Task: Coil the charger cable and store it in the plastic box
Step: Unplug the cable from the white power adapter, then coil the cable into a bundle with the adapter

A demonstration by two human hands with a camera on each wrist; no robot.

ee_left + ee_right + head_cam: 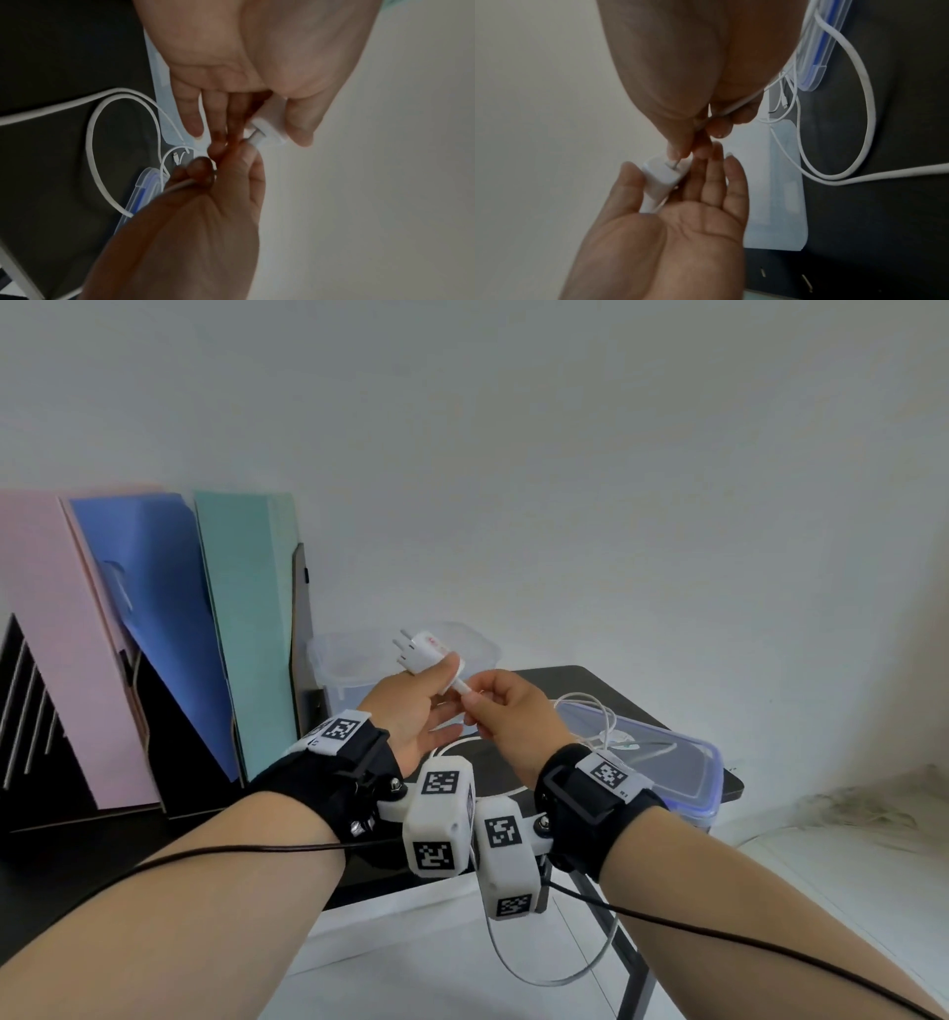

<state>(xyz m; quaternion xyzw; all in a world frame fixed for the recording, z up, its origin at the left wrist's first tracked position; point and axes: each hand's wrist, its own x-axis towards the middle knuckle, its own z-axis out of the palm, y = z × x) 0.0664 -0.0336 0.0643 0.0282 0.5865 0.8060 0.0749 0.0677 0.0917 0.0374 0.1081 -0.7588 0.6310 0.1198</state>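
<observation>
My left hand point(436, 683) holds the white charger adapter point(426, 652) between thumb and fingers, prongs pointing up and left, raised above the table. My right hand point(475, 698) pinches the plug end of the white cable point(608, 719) right at the adapter's port point(254, 136). Whether the plug is fully seated I cannot tell. The cable lies in loose loops on the black table point(95, 142) and one loop hangs below the table edge point(554, 978). The clear plastic box point(354, 670) stands open just behind my hands.
The box's clear lid point(678, 762) with a blue seal lies on the table's right end, with cable over it. Pink, blue and teal folders point(154, 618) stand in a black holder at the left. The small black table point(575, 680) backs onto a white wall.
</observation>
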